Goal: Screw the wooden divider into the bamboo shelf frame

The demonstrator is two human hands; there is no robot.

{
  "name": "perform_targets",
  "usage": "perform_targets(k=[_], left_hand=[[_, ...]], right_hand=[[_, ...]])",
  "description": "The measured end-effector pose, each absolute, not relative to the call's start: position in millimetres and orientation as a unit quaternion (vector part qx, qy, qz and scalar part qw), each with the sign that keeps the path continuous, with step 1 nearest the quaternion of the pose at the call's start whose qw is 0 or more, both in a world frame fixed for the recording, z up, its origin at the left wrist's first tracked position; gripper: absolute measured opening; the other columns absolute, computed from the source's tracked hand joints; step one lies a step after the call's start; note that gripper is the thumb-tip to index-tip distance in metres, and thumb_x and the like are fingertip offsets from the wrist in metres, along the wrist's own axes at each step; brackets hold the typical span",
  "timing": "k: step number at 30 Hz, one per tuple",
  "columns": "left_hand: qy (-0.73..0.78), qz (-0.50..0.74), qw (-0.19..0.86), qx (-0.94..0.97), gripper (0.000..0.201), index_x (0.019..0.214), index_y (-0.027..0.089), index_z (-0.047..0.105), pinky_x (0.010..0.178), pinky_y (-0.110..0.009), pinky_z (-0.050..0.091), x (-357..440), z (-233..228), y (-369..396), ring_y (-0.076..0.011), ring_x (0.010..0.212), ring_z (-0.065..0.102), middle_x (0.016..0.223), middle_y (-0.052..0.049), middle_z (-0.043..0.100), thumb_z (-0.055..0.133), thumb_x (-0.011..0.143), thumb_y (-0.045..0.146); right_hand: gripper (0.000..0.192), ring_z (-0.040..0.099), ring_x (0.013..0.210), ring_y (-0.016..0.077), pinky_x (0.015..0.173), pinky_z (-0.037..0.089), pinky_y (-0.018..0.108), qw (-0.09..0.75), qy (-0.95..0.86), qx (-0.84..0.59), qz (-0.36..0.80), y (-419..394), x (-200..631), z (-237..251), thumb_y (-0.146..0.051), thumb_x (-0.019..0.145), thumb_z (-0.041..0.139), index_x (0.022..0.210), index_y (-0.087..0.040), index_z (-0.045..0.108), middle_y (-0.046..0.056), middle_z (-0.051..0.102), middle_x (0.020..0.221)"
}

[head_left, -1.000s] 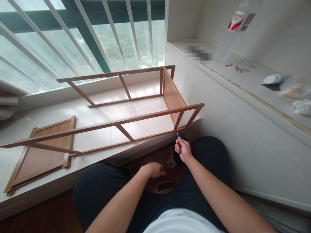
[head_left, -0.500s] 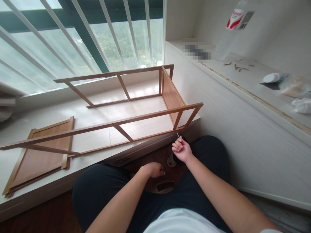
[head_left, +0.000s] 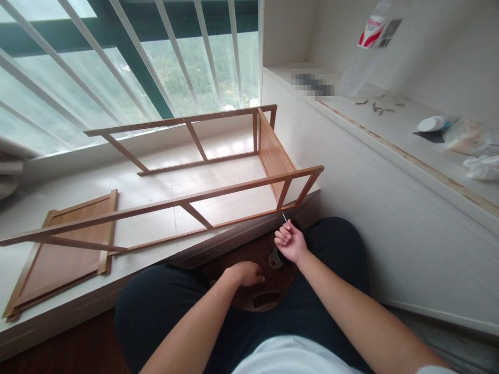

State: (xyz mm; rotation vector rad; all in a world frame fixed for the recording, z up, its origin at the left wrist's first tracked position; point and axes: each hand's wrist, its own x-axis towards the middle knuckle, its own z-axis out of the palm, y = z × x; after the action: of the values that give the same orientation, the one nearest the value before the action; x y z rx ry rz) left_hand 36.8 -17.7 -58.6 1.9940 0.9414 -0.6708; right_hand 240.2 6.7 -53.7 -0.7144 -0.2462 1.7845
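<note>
My right hand (head_left: 290,242) is closed around a thin metal rod (head_left: 284,217), and its far end is inside my fist. The tip of the rod meets the lower rail of the near side of a wooden frame (head_left: 234,187), below an upright panel (head_left: 275,150) that joins the frame's two ladder-like sides at the right end. Between my knees, my left hand (head_left: 247,273) hangs with its fingers curled loosely; nothing shows in it, though its palm is hidden. It touches no part of the frame.
A second wooden panel (head_left: 66,249) lies flat at the left on the white window ledge (head_left: 152,208). The shelf at right bears a clear bottle (head_left: 356,67), several small metal fasteners (head_left: 377,108), a white-capped container (head_left: 431,123) and plastic bags (head_left: 471,135). White bars (head_left: 175,47) cross the window.
The view has shifted very slightly. Both hands, the rod and the wooden frame hold nearly the same places.
</note>
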Motion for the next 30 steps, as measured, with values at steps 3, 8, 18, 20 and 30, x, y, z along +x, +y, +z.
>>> perform_targets(k=[3,8,18,20,30], left_hand=[[0.372,-0.266,0.406,0.791,0.044,0.115,0.024,0.068,0.084,-0.036,0.05,36.7,-59.3,-17.7,-0.0291,0.104,0.065,0.115,-0.01,0.071,0.048,0.085,0.05],[0.368,-0.27,0.402,0.794,0.045,0.115,0.023,0.069,0.084,-0.037,0.05,37.0,-59.7,-18.0,-0.0297,0.103,0.066,0.115,-0.011,0.07,0.046,0.086,0.05],[0.383,-0.266,0.406,0.786,0.043,0.112,0.025,0.069,0.083,-0.035,0.049,36.3,-60.4,-19.1,-0.0283,0.103,0.066,0.114,-0.008,0.071,0.049,0.085,0.051],[0.383,-0.268,0.406,0.785,0.044,0.114,0.025,0.069,0.084,-0.035,0.049,36.4,-60.3,-18.8,-0.0283,0.103,0.065,0.115,-0.009,0.071,0.049,0.085,0.051],[0.373,-0.275,0.403,0.79,0.045,0.115,0.023,0.068,0.086,-0.037,0.05,36.5,-61.7,-17.9,-0.0285,0.105,0.065,0.117,-0.011,0.07,0.046,0.086,0.05]], right_hand=[[0.035,0.022,0.045,0.0119,0.041,0.024,0.023,0.563,-0.12,-0.324,0.751,6.1,239.4,-53.3,-0.038,0.093,0.052,0.064,-0.024,0.04,-0.007,0.025,0.051],[0.036,0.022,0.043,0.0099,0.04,0.022,0.022,0.563,-0.145,-0.35,0.735,5.3,234.8,-55.8,-0.042,0.09,0.056,0.064,-0.023,0.04,-0.008,0.029,0.049],[0.041,0.031,0.039,0.0081,0.038,0.018,0.021,0.59,-0.279,-0.568,0.501,9.6,228.5,-76.0,-0.055,0.084,0.059,0.063,-0.022,0.046,-0.007,0.04,0.045],[0.043,0.034,0.041,0.0091,0.04,0.023,0.022,0.578,-0.319,-0.589,0.466,9.7,230.0,-75.9,-0.055,0.087,0.054,0.062,-0.022,0.045,-0.007,0.04,0.045],[0.045,0.042,0.048,0.0122,0.051,0.034,0.025,0.509,-0.447,-0.65,0.344,4.6,230.8,-65.2,-0.049,0.095,0.044,0.058,-0.023,0.042,-0.004,0.043,0.049]])
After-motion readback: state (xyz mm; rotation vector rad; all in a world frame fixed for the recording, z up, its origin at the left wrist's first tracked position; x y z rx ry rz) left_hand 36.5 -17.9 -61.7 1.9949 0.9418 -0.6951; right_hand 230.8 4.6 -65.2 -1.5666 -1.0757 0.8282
